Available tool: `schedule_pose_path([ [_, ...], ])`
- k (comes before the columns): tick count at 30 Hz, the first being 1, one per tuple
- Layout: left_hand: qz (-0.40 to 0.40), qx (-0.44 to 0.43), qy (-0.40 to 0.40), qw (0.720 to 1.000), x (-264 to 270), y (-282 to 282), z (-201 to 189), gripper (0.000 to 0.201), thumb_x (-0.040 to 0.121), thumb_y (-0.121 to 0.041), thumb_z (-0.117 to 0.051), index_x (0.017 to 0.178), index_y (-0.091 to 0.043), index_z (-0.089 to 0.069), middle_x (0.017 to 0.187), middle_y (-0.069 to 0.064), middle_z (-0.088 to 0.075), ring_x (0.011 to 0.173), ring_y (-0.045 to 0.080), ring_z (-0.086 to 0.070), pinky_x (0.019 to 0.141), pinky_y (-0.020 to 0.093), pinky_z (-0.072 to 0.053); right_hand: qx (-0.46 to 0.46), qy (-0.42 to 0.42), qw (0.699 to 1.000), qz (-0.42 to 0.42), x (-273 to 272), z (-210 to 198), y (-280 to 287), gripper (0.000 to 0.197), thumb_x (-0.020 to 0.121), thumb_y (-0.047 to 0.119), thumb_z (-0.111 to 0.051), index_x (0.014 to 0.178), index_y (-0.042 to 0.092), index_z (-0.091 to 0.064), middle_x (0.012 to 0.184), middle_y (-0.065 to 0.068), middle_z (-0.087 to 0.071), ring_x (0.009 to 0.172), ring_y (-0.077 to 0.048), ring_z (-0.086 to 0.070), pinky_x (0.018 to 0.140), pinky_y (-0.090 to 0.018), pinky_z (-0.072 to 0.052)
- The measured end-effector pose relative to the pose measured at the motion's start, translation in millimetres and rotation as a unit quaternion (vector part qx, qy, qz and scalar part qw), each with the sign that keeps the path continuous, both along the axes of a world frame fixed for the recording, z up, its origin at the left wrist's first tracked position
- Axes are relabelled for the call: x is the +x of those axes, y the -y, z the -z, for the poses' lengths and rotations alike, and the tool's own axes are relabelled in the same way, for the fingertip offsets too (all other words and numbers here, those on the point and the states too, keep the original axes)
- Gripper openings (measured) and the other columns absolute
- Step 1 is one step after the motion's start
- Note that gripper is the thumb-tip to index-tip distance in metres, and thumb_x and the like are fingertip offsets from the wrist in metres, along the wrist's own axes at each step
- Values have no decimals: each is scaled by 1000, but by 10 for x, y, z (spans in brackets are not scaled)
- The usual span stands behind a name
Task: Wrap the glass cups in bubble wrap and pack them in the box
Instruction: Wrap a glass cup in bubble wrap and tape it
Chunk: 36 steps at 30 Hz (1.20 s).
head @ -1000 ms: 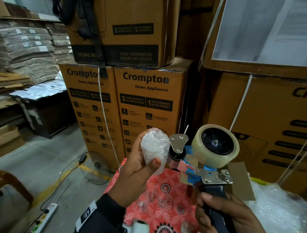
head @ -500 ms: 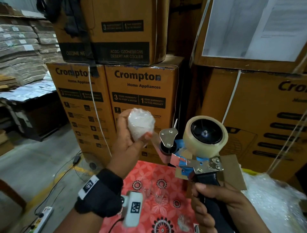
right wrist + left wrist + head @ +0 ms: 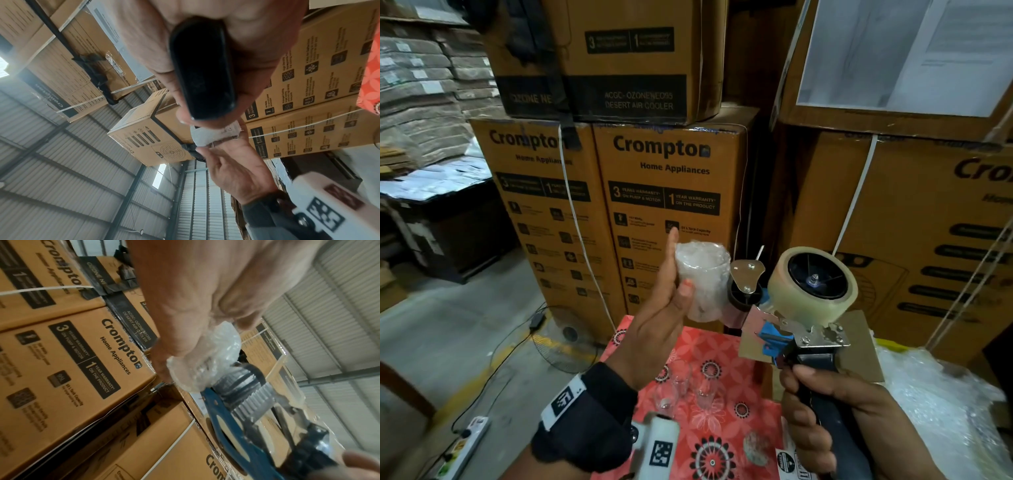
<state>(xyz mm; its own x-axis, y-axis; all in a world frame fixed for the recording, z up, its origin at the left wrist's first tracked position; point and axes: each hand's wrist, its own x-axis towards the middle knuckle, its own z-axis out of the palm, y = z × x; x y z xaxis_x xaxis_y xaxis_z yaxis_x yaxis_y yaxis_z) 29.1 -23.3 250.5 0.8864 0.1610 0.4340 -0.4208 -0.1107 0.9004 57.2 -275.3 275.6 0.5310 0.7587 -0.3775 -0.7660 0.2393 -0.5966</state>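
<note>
Pinching the wrapped cup [image 3: 702, 281] midair between thumb and straight fingers, left hand [image 3: 659, 325] holds it beside the tape dispenser [image 3: 796, 308] that the right hand [image 3: 822, 411] fist-grips. Light, fragile, slick film; hold mid-body, gently.

My head camera looks forward and down; both wrist cameras, close in, tilt upward, sharing the stacked cartons [image 3: 664, 192].
</note>
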Motion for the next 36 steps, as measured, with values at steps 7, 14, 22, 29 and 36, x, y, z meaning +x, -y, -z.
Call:
schedule_pose_path([
  [7,42,-85,-82,992,3,-130,-68,106,55,-50,-101,148,-42,-52,138,-14,-69,130,12,-65,103,35,-57,-15,14,1000,6,-4,6,10,26,59,8,-84,77,0,-67,64,-19,-44,37,-24,-44,33,-29,-41],
  [14,-8,-87,-58,995,27,-10,-26,65,86,-22,-84,138,-35,-48,127,-10,-73,122,5,-68,95,22,-56,-13,40,999,31,-9,88,-54,28,62,14,-85,79,3,-66,67,-15,-47,41,-19,-44,34,-28,-40],
  [22,-91,-70,-9,993,6,-199,-176,62,87,-18,-70,142,-32,-45,134,-6,-67,127,13,-65,95,27,-58,21,25,999,-3,-32,145,72,24,64,9,-83,77,1,-65,63,-18,-42,37,-22,-42,33,-28,-40],
  [29,-24,-38,-46,998,113,-178,-327,64,81,-13,-77,135,-32,-50,136,1,-63,120,10,-68,91,31,-60,66,-9,992,-109,18,229,139,15,81,7,-77,84,2,-63,67,-19,-44,42,-24,-49,40,-31,-45],
  [36,127,-39,-99,986,127,-187,-335,64,96,-14,-69,153,-26,-42,149,15,-54,133,23,-62,103,33,-55,151,9,970,-190,123,440,182,38,110,21,-22,115,5,-57,91,-9,-57,73,-16,-64,60,-27,-44],
])
